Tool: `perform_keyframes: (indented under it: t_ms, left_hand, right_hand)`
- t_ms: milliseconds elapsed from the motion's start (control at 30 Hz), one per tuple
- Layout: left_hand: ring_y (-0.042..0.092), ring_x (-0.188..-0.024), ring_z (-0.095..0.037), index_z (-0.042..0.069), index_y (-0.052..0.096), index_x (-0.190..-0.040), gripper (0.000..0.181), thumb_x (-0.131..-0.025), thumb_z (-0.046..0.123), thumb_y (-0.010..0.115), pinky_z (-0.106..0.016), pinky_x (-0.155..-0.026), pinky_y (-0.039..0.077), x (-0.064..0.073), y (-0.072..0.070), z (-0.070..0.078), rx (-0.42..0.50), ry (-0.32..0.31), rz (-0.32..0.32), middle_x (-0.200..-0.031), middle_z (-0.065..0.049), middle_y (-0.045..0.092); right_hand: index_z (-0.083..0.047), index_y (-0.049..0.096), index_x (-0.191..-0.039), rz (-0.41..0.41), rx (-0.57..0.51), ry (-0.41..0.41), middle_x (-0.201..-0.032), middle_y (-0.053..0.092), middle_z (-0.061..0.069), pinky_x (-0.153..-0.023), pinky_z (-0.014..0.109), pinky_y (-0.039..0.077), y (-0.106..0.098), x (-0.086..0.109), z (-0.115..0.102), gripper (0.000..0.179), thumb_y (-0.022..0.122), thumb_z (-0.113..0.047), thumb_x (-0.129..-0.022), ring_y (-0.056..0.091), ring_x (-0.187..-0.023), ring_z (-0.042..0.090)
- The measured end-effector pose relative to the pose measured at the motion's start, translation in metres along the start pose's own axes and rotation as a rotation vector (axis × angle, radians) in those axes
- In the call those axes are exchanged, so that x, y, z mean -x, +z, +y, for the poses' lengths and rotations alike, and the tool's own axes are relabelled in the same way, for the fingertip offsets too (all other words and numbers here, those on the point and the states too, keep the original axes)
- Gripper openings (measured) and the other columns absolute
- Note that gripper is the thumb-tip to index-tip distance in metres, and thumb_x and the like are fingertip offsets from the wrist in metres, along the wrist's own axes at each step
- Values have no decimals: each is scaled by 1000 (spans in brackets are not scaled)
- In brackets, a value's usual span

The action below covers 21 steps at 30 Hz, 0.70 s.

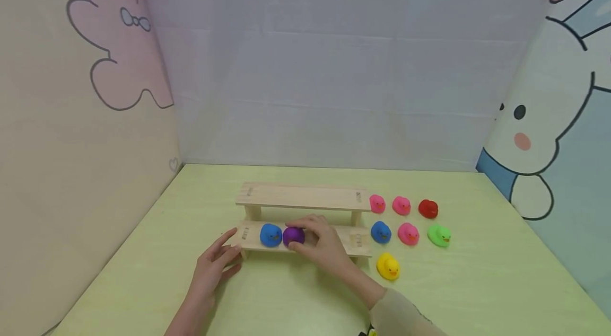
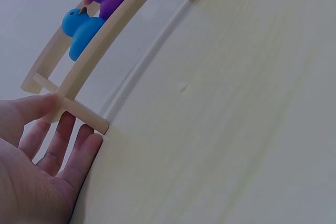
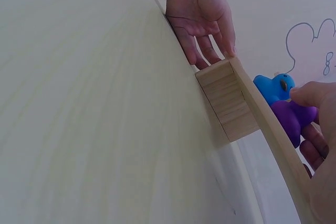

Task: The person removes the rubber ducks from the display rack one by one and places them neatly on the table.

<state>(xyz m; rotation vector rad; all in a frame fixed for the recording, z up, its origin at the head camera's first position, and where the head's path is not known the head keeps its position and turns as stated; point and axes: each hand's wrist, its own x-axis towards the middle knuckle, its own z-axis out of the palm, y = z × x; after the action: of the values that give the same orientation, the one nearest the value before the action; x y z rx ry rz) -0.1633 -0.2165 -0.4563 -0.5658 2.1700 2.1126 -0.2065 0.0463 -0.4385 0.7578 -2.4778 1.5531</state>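
A two-tier wooden stand [image 1: 298, 195] is set on the table. My left hand [image 1: 210, 271] holds the left end of its lower board, thumb at the board's end and the other fingers by the leg [image 2: 86, 115]. On that board, my right hand [image 1: 324, 246] pinches a purple toy duck [image 1: 293, 236] between thumb and fingers. A blue duck [image 1: 271, 235] sits just left of it, close beside it in the left wrist view. Part of the purple duck is covered by my right fingers.
Right of the stand are pink ducks [image 1: 402, 205], a red duck [image 1: 428, 209], another blue duck [image 1: 381, 232], a green duck [image 1: 439, 235] and a yellow duck [image 1: 389, 266]. Cloth walls [image 1: 334, 87] with cartoon animals enclose the pale table [image 1: 487, 272] at back and sides.
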Motion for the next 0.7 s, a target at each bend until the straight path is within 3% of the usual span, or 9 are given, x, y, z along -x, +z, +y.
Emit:
perform_keyframes:
  t_ms: [700]
  left_hand:
    - [67, -92, -6, 22, 45, -155, 60, -100, 20, 67, -23, -82, 61, 1, 0, 1, 2, 9, -7, -95, 13, 67]
  right_hand:
    - [-23, 75, -121, -3, -1, 9, -120, 73, -4, -98, 28, 48, -2, 1, 0, 39, 84, -19, -83, 59, -113, 17]
